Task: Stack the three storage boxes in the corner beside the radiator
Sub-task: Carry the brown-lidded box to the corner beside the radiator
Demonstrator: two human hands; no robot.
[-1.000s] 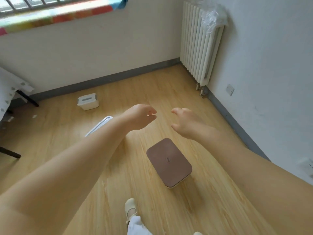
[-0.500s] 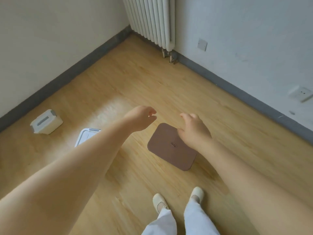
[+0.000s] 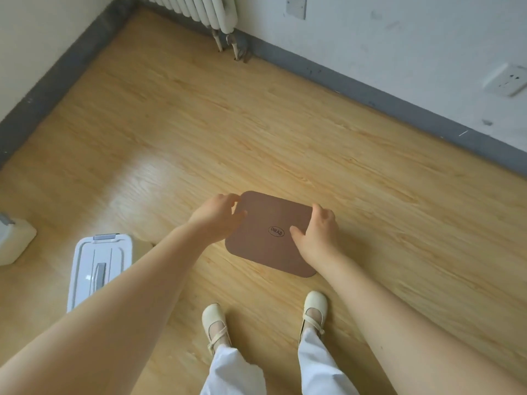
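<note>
Brown-lid box (image 3: 266,238) sits on floor (image 3: 356,181), well short of radiator (image 3: 199,10) corner. I have left hand (image 3: 218,220) and right hand (image 3: 319,235) at opp. short sides, fingers curled, partly apart; clamp not confirmed. Long axis runs away from radiator. Both equally near.

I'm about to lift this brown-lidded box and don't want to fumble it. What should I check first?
1. Left hand at the left edge of the brown-lidded box: ok.
2. Right hand at its right edge, thumb on the lid: ok.
3. Fingers hooked under the box: cannot tell.
4. Floor towards the radiator corner free: ok.
5. Feet behind the box, not under it: ok.
6. White box outside that route: ok.
</note>
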